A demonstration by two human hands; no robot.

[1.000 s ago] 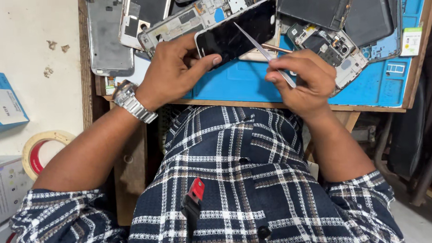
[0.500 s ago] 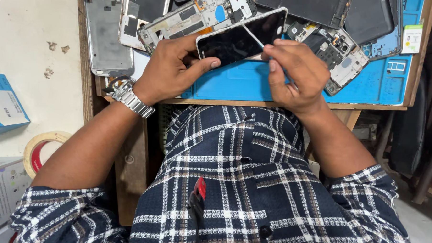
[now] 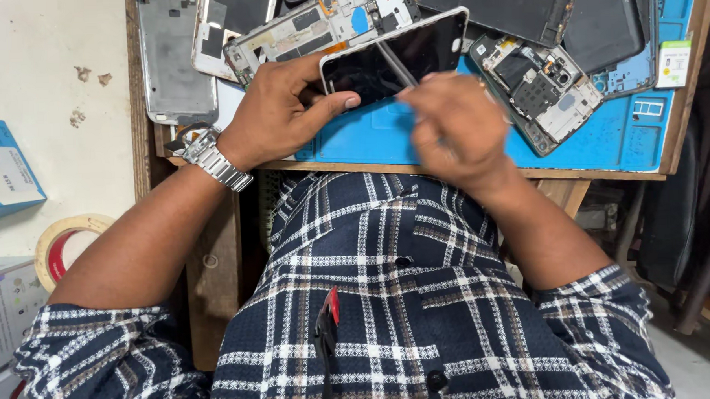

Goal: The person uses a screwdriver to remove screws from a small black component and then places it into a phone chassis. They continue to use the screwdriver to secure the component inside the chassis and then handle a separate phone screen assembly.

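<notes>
My left hand [image 3: 277,108], with a metal watch [image 3: 212,159] on the wrist, grips a black-screened phone with a white rim [image 3: 428,49] by its left end, just above the blue work mat [image 3: 604,136]. My right hand [image 3: 455,125] is blurred, close under the phone's lower edge. It holds thin metal tweezers [image 3: 396,63] whose tip lies across the dark screen.
Several opened phone frames and boards lie on the mat: a silver back shell [image 3: 173,60], a board-filled frame [image 3: 317,24], another frame [image 3: 540,91], dark panels [image 3: 521,5]. A tape roll [image 3: 61,237] and a blue box [image 3: 4,172] sit at left. A red-tipped tool [image 3: 328,326] hangs from my shirt.
My right hand swung the tweezers from the phone's right end inward across the screen. The left hand tilted and kept its hold on the phone.
</notes>
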